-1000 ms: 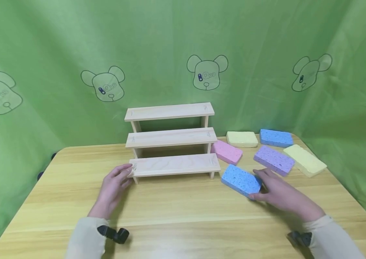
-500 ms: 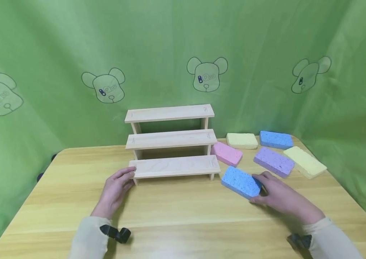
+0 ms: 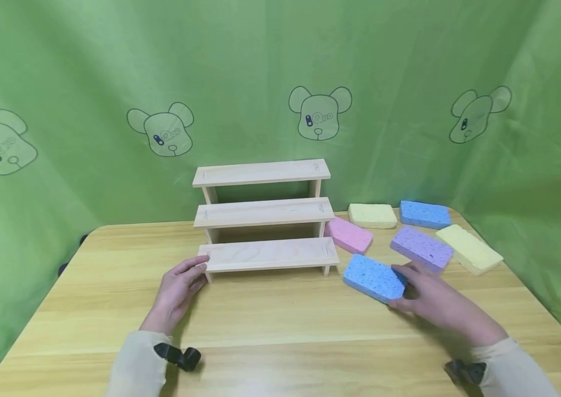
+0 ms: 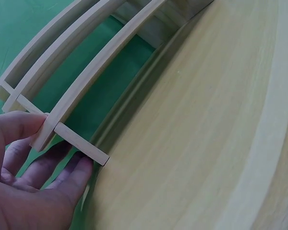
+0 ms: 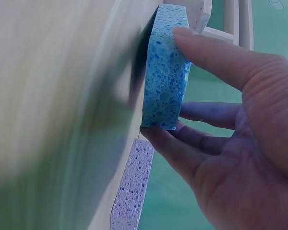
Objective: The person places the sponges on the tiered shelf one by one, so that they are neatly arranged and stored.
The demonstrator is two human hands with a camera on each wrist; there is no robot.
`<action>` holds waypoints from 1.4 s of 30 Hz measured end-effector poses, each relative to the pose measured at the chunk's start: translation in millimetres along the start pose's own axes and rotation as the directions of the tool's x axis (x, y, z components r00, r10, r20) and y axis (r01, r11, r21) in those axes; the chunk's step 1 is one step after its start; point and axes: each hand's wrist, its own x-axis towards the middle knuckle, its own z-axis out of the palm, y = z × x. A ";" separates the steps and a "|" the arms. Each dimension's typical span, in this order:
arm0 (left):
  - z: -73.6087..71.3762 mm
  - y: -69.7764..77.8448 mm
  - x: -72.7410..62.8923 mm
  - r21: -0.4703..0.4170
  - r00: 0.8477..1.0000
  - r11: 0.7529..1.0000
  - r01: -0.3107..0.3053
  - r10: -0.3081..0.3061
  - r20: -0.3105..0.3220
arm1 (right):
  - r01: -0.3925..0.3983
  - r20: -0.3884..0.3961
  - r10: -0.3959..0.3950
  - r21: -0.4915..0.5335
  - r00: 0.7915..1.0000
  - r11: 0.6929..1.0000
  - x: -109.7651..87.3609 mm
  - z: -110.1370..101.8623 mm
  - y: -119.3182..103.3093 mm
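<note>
A three-tier wooden display shelf (image 3: 270, 255) stands near the back of the table. My left hand (image 3: 177, 293) grips the left end of its lowest tier. In the left wrist view, the thumb lies over the board's end and the fingers (image 4: 77, 175) reach underneath, beside the leg. To the right of the shelf, my right hand (image 3: 431, 298) holds a blue sponge (image 3: 373, 277) by its right end. The right wrist view has thumb and fingers at opposite edges of this sponge (image 5: 165, 76), with a purple sponge (image 5: 132, 187) beyond it.
Behind the held sponge lie a pink sponge (image 3: 348, 235) beside the shelf, a pale yellow one (image 3: 372, 215), another blue one (image 3: 425, 214), the purple one and a second yellow sponge (image 3: 469, 249) near the table's right edge. A green curtain (image 3: 240, 71) hangs behind and at the sides.
My left hand has shifted slightly right along the end of the shelf's lowest tier. My right fingers have settled onto the blue sponge, which has moved a little to the right.
</note>
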 end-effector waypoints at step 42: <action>-0.9 1.2 -2.0 0.007 1.000 1.000 0.000 0.000 0.015 | 0.040 -0.146 -0.022 0.121 0.989 0.992 -4.3 -28.9 0.3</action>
